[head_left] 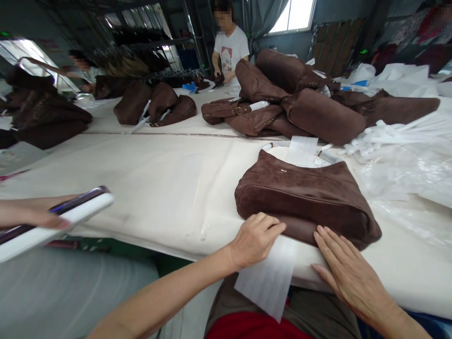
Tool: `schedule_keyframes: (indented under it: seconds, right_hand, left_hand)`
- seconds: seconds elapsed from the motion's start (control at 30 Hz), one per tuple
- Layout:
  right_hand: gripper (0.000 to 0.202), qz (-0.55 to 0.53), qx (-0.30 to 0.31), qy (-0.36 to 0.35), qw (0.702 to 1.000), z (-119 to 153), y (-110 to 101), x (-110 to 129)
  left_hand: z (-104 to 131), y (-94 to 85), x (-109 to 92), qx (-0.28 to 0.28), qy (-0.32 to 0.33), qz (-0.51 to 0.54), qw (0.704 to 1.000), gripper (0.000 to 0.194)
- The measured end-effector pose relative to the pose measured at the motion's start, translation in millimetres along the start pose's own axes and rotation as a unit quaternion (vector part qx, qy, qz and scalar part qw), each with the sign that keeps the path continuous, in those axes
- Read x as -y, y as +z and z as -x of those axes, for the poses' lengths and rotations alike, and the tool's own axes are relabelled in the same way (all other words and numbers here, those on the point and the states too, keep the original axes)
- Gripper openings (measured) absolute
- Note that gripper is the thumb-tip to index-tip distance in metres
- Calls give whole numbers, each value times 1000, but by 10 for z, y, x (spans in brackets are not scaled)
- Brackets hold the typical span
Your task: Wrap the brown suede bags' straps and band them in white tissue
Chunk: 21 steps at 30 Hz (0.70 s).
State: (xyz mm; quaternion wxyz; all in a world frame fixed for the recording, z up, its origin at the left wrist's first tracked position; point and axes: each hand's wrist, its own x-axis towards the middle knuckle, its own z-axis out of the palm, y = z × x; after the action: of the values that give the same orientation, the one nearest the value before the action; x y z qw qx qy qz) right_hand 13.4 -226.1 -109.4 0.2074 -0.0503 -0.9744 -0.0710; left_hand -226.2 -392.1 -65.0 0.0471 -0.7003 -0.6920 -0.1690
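A dark brown handbag lies on its side on the white-covered table, its base facing me. A smooth brown strip shows below the base. My left hand is closed, its fingers curled at the left end of this strip; what they grip is hidden. Flat against the strip and the bag's lower edge rests my right hand, fingers stretched out. A thin white foam sheet hangs over the table edge between my forearms. Another white sheet lies behind the bag, near its wrapped handle.
Brown handbags are heaped behind, with more farther left. White wrapping strips and clear plastic lie at right. From the left, another person's hand holds a long white-and-dark object. A person in a white T-shirt stands across the table.
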Motion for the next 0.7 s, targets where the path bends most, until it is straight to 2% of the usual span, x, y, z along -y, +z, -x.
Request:
schedule_keyframes:
  seconds: [0.1, 0.17, 0.27, 0.33, 0.43, 0.5, 0.6, 0.67, 0.7]
  right_hand:
    - [42, -26, -10, -15, 999, -118, -166, -110]
    - [36, -43, -24, -5, 999, -293, -332, -249]
    - [39, -31, -46, 41, 998, -679, -498, -482]
    - [43, -16, -32, 52, 998, -947, -493, -599]
    - [41, -40, 30, 24, 998, -1218, -381, -657]
    - [38, -80, 59, -19, 995, -1270, -323, -614]
    - [48, -94, 50, -92, 990, -1202, -317, -468]
    - [59, -78, 38, -128, 988, -1117, -334, -352]
    - [64, -70, 36, -141, 987, -1074, -337, -298]
  left_hand:
    - [-296, 144, -78, 20, 59, 1, 998, 33]
    - [-405, 225, -72, 31, 49, -7, 998, 34]
    - [-435, 283, -36, 37, 44, -1, 998, 36]
    - [-413, 294, -27, 30, 34, 7, 999, 35]
    - [-386, 312, -35, 13, 5, 32, 999, 33]
    - [-381, 338, -38, 3, -22, 59, 998, 33]
    - [-387, 394, -22, -11, -59, 128, 990, 30]
    - [-389, 429, 0, -26, -94, 225, 969, 25]
    - [-386, 440, 14, -37, -124, 290, 948, 22]
